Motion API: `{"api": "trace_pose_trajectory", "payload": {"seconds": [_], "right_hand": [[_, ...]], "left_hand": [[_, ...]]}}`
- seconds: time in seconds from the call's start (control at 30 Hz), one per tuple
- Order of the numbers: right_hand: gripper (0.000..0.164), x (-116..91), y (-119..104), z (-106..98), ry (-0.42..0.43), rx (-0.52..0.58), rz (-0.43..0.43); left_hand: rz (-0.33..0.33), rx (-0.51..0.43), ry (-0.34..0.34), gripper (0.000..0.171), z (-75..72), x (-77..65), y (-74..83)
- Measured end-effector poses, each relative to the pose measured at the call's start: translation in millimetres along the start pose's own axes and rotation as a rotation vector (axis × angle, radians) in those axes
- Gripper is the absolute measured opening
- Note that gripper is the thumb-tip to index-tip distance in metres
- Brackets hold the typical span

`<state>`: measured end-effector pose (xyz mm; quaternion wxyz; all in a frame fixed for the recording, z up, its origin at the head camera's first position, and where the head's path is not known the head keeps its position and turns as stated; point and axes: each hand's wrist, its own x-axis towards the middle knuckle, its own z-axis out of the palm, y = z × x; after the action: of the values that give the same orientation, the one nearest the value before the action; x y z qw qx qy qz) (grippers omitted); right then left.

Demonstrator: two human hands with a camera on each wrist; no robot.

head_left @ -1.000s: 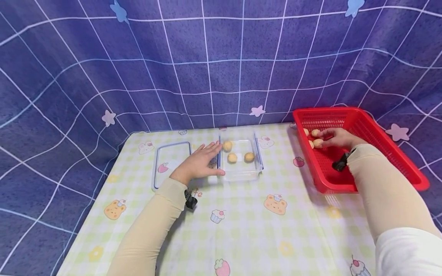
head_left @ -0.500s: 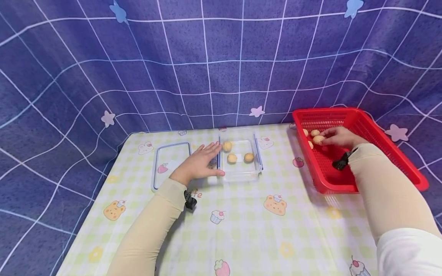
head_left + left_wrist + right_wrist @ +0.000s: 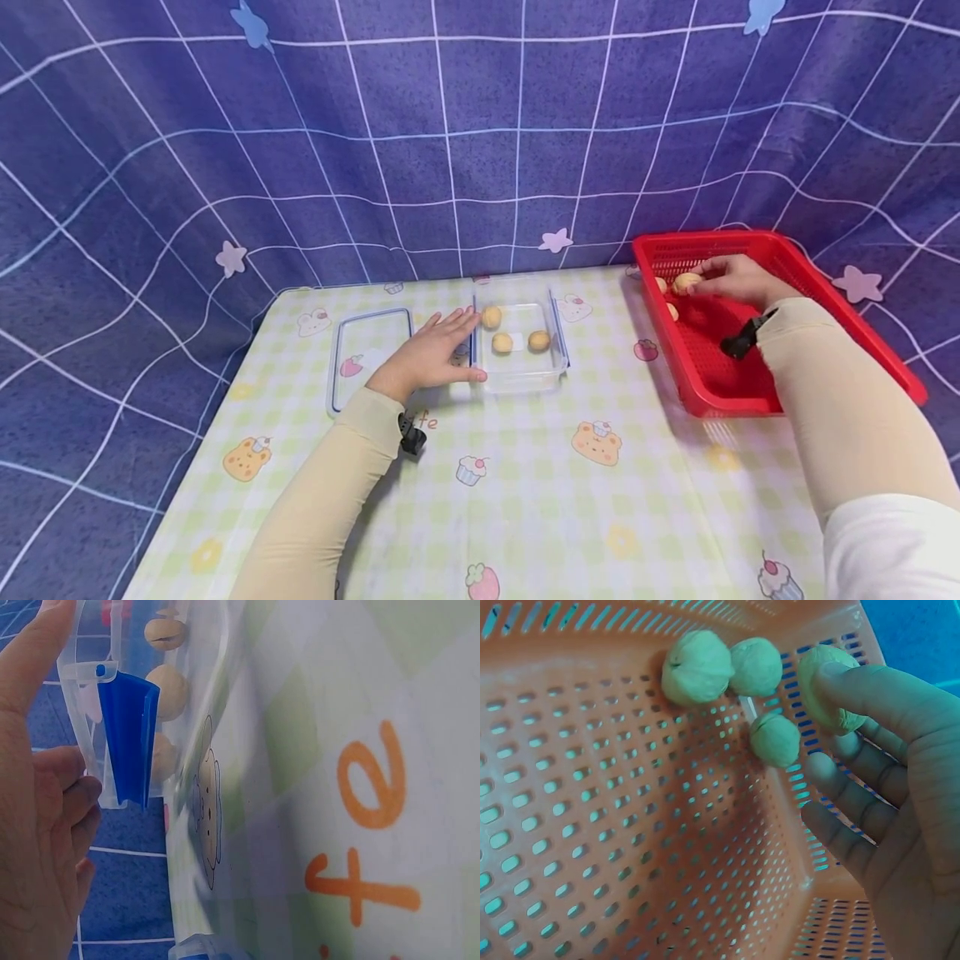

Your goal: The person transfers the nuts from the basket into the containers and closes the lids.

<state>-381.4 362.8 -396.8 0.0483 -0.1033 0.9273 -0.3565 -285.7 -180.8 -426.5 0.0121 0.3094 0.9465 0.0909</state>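
My right hand (image 3: 738,282) pinches a walnut (image 3: 821,694) between thumb and fingers, raised over the red basket (image 3: 708,375). Three other walnuts lie below it in the right wrist view: a large one (image 3: 697,667), one beside it (image 3: 756,667) and a smaller one (image 3: 775,740). My left hand (image 3: 431,354) rests at the left side of a clear plastic container (image 3: 521,383), fingers and thumb spread along its rim. Inside that container are three walnuts, one (image 3: 491,317) near my fingertips. A blue side clip (image 3: 129,739) hangs down by the hand in the left wrist view.
The container's clear lid (image 3: 375,333) with a blue seal lies flat to the left, partly behind my left hand. A checked tablecloth (image 3: 540,517) covers the table. A blue curtain (image 3: 480,150) hangs at the back and sides.
My right hand has lifted the walnut from among the others in the basket and moved it slightly toward the back. My left hand stays at the container.
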Motion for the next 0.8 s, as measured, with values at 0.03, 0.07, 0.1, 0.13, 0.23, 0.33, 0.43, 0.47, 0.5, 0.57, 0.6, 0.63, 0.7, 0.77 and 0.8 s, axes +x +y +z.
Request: {"api": "trace_pose_trajectory", "payload": {"seconds": [0.03,0.07,0.1,0.13,0.23,0.33,0.43,0.47,0.5,0.57,0.6,0.63,0.7,0.77,0.8], "right_hand": [[0.044,-0.3,-2.9,-1.0,0.007,-0.003,-0.005],[0.043,-0.4,-5.7,-1.9,0.014,-0.004,-0.011],[0.042,-0.5,-8.5,-2.9,0.017,-0.003,-0.019],[0.041,-0.2,-11.0,-3.7,0.019,0.006,-0.025],[0.039,1.6,-17.7,-5.6,0.025,0.025,-0.039],[0.038,4.4,-23.6,-7.1,0.044,0.041,-0.046],[0.037,5.9,-30.5,-7.6,0.062,0.043,-0.063],[0.038,6.0,-32.7,-7.4,0.068,0.045,-0.069],[0.038,6.3,-34.8,-7.2,0.066,0.045,-0.068],[0.040,5.7,-39.0,-5.8,0.073,0.045,-0.070],[0.041,5.9,-40.8,-4.6,0.077,0.050,-0.070],[0.042,6.1,-43.0,-3.3,0.086,0.052,-0.071],[0.043,7.5,-47.7,-0.3,0.100,0.064,-0.073],[0.043,9.0,-53.5,3.4,0.117,0.077,-0.086],[0.043,10.4,-56.9,4.9,0.122,0.079,-0.094]], "left_hand": [[0.000,-0.001,0.001,0.109,-0.1,0.1,-0.2],[-0.003,-0.004,0.000,0.109,-0.6,0.0,0.1],[-0.003,-0.001,-0.001,0.109,-0.9,0.0,0.0],[-0.004,0.000,-0.002,0.109,-1.3,-0.1,0.0],[-0.011,0.006,-0.012,0.108,-2.5,-0.7,0.7],[-0.016,0.007,-0.013,0.107,-3.9,-0.4,1.0],[-0.021,0.005,-0.007,0.108,-5.3,0.4,0.7],[-0.023,0.004,-0.008,0.108,-5.6,0.6,0.7],[-0.024,0.004,-0.007,0.108,-5.6,0.6,0.7],[-0.021,0.006,-0.005,0.108,-4.9,0.2,1.2],[-0.020,0.008,-0.007,0.108,-4.4,0.0,1.5],[-0.017,0.008,-0.006,0.108,-3.9,-0.2,1.7],[-0.013,0.016,-0.003,0.108,-2.5,-0.4,1.9],[-0.011,0.022,-0.003,0.108,-2.1,0.0,2.1],[-0.009,0.023,-0.002,0.109,-1.9,0.4,1.8]]}}
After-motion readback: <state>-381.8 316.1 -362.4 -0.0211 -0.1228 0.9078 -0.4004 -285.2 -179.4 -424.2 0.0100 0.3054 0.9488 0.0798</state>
